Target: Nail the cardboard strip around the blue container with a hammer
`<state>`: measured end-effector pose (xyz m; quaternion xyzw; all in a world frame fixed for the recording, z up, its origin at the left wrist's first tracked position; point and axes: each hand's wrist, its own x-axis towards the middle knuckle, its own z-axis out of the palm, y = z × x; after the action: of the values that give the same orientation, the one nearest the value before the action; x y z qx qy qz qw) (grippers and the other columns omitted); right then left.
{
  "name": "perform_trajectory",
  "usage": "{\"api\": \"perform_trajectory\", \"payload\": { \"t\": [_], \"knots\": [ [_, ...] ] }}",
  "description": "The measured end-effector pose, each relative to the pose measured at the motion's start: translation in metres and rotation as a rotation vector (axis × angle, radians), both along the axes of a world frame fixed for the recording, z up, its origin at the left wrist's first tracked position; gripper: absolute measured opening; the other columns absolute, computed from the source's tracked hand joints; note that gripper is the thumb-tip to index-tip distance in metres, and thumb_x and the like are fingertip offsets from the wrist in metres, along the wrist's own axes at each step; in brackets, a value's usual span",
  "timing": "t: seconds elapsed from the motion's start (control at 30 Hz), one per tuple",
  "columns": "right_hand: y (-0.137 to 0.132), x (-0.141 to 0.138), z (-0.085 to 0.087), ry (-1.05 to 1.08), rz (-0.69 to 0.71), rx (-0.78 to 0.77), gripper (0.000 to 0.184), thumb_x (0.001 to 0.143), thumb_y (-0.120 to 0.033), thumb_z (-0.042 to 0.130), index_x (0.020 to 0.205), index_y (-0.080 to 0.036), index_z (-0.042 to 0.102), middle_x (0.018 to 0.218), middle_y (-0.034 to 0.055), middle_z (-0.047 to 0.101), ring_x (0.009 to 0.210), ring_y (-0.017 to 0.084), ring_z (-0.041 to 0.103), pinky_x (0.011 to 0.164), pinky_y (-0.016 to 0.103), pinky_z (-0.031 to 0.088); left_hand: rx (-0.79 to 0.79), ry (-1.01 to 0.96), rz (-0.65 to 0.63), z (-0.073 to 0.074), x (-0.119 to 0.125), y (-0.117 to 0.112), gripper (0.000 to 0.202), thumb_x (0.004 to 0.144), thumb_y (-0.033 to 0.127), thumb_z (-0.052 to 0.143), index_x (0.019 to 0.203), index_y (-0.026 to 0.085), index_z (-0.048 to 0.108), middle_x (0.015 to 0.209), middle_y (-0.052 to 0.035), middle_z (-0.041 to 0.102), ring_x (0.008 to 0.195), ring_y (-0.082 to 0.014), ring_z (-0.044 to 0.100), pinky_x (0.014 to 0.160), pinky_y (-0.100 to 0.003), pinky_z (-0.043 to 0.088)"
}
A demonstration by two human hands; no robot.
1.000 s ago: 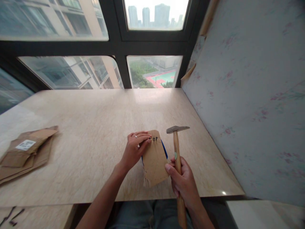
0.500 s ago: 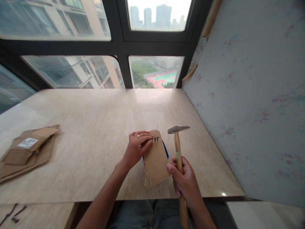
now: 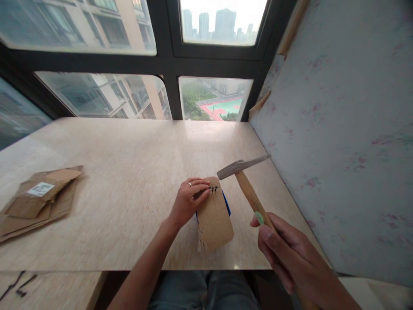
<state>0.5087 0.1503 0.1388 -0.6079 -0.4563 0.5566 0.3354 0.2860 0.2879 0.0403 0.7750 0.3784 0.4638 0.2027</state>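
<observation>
A brown cardboard piece [image 3: 214, 219] lies on the beige table [image 3: 135, 172] with a blue edge [image 3: 227, 206] showing under its right side. Small dark nails [image 3: 213, 188] stand near its top end. My left hand [image 3: 187, 202] rests on the card's upper left, fingers curled and pinched right by the nails. My right hand [image 3: 287, 252] is closed round the wooden handle of a hammer [image 3: 245, 181]. The hammer is raised and tilted, its metal head hanging above and just right of the nails.
A stack of flattened cardboard with a white label [image 3: 38, 200] lies at the table's left. Dark nails [image 3: 17, 286] lie on a lower surface at bottom left. A floral-papered wall [image 3: 338, 129] closes the right side; windows [image 3: 213, 97] run behind the table.
My right hand has drawn back toward me and lifted, tilting the hammer so its head swung up and left over the nails. My left hand stays by the nails.
</observation>
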Motion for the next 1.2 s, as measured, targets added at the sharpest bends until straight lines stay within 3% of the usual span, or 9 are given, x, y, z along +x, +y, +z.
{"api": "perform_trajectory", "payload": {
  "t": [0.13, 0.23, 0.33, 0.57, 0.77, 1.2],
  "knots": [
    [0.006, -0.002, 0.011, -0.178, 0.207, 0.093, 0.044, 0.098, -0.062, 0.039, 0.096, -0.021, 0.055, 0.058, -0.0082, 0.038, 0.039, 0.007, 0.035, 0.035, 0.02, 0.025, 0.009, -0.03, 0.003, -0.002, 0.001, -0.001, 0.008, 0.087, 0.017, 0.068, 0.089, 0.021, 0.075, 0.095, -0.0068, 0.078, 0.097, -0.021, 0.068, 0.088, -0.04, 0.057],
    [0.014, -0.003, 0.004, -0.319, 0.3, 0.194, 0.041, 0.1, -0.054, 0.034, 0.089, -0.021, 0.055, 0.06, -0.0052, 0.043, 0.049, 0.011, 0.043, 0.045, 0.024, 0.031, -0.004, -0.042, -0.002, -0.003, 0.001, -0.001, 0.008, 0.087, 0.017, 0.068, 0.089, 0.021, 0.075, 0.095, -0.0067, 0.078, 0.097, -0.0208, 0.067, 0.088, -0.04, 0.057],
    [0.02, -0.003, -0.005, -0.477, 0.334, 0.171, 0.039, 0.1, -0.051, 0.034, 0.083, -0.021, 0.054, 0.064, -0.002, 0.051, 0.058, 0.015, 0.049, 0.054, 0.027, 0.034, -0.004, -0.037, -0.011, -0.003, 0.0, -0.001, 0.009, 0.087, 0.016, 0.067, 0.088, 0.021, 0.075, 0.095, -0.0069, 0.077, 0.099, -0.0215, 0.067, 0.088, -0.041, 0.058],
    [0.019, 0.001, -0.004, -0.447, 0.259, 0.244, 0.041, 0.099, -0.055, 0.034, 0.087, -0.023, 0.056, 0.06, -0.0034, 0.051, 0.054, 0.015, 0.049, 0.052, 0.029, 0.032, -0.032, -0.019, 0.007, 0.0, 0.001, -0.003, 0.008, 0.087, 0.019, 0.067, 0.086, 0.022, 0.075, 0.098, -0.0076, 0.078, 0.103, -0.0225, 0.067, 0.091, -0.043, 0.058],
    [0.022, -0.002, -0.01, -0.526, 0.323, 0.199, 0.033, 0.098, -0.048, 0.039, 0.081, -0.024, 0.053, 0.063, -0.0016, 0.055, 0.058, 0.017, 0.052, 0.055, 0.03, 0.033, -0.016, -0.016, -0.003, 0.0, 0.001, -0.002, 0.01, 0.087, 0.018, 0.067, 0.086, 0.022, 0.076, 0.095, -0.0077, 0.078, 0.1, -0.0225, 0.068, 0.089, -0.043, 0.059],
    [0.025, -0.007, -0.011, -0.56, 0.354, 0.235, 0.031, 0.1, -0.044, 0.035, 0.088, -0.023, 0.053, 0.065, -0.0013, 0.057, 0.059, 0.018, 0.055, 0.057, 0.031, 0.035, -0.04, -0.049, -0.003, -0.005, 0.0, -0.001, 0.008, 0.085, 0.019, 0.07, 0.084, 0.022, 0.077, 0.093, -0.0079, 0.078, 0.1, -0.0234, 0.068, 0.089, -0.044, 0.059]
  ]
}}
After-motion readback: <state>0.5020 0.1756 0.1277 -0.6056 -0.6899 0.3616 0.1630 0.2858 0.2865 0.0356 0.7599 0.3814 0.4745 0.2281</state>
